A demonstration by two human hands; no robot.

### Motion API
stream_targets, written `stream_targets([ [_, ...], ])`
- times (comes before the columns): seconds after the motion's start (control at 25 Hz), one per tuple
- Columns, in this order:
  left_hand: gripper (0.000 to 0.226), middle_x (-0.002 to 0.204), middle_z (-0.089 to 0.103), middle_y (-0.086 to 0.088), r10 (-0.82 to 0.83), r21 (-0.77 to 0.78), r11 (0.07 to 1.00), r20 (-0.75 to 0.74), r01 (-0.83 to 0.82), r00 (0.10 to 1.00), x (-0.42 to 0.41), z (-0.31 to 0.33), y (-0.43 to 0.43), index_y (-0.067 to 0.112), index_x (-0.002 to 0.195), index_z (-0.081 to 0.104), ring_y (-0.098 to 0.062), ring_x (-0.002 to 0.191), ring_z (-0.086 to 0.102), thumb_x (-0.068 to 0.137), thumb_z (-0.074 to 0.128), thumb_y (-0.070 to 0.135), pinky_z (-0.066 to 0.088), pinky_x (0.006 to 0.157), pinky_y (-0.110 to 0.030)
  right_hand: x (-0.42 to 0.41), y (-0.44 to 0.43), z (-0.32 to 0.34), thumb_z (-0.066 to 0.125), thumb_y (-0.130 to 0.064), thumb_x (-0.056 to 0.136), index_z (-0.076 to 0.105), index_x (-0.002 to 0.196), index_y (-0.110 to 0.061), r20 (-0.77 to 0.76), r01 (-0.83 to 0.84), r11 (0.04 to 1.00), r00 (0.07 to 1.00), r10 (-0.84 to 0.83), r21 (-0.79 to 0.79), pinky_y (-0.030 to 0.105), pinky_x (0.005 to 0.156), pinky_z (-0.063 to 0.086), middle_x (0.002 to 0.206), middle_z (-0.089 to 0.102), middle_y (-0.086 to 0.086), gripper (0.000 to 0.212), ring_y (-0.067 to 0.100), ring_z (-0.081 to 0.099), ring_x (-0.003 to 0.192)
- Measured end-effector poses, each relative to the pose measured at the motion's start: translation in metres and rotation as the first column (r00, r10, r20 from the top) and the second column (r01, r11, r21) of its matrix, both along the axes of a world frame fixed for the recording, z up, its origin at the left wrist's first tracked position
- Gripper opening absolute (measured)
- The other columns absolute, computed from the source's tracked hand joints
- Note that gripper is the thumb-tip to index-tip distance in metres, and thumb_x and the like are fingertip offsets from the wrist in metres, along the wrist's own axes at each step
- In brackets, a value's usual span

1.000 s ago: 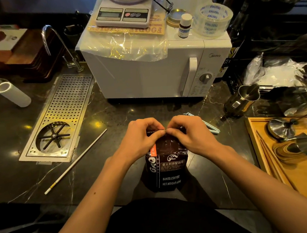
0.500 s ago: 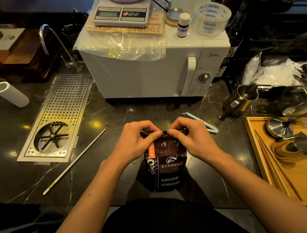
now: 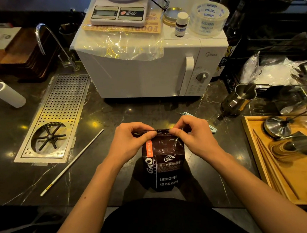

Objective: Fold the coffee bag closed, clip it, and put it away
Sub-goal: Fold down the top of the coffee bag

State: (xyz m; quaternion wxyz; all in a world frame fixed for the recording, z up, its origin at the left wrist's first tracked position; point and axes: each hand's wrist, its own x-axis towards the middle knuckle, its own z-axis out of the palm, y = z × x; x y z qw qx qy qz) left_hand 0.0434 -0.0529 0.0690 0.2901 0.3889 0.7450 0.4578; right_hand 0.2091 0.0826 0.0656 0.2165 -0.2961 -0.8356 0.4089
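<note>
So the bag stands upright on the dark worktop, low in the middle of the frame, right in front of the person. Both hands are on its top edge. The left hand pinches the top at the left w/ fingers pressed together on the fold. The right hand does the same at the right, its fingers clamped on the same edge. The two thumbs are near each other but not touching.

How far? I think the fold is started, maybe one turn down, not done yet. The top looks flat and squeezed, and the bag below is still tall, so more folds could fit.

The clip is prob. the pale blue thing just past the right hand, mostly hidden behind it. It lies on the worktop, not on the bag. So clipping is not done. Putting away is not done either. Can't tell where the bag should go.
</note>
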Motion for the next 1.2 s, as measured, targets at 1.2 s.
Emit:
stream_targets([
  [1.2, 0.011, 0.094, 0.077, 0.000, 0.167, 0.068, 0.975, 0.399, -0.210, 0.902, 0.024, -0.041, -0.004, 0.017, 0.094, 0.074, -0.011, 0.090, 0.072, 0.085, 0.070, 0.013, 0.054, 0.073, -0.020, 0.035, 0.029, -0.038, 0.053, -0.039, 0.093, 0.066, 0.101, -0.019, -0.041, 0.162, 0.925, 0.981, -0.187, -0.343, 0.021, 0.072, 0.049, 0.088, 0.067, -0.003, 0.026, 0.004, 0.061, 0.079],
])
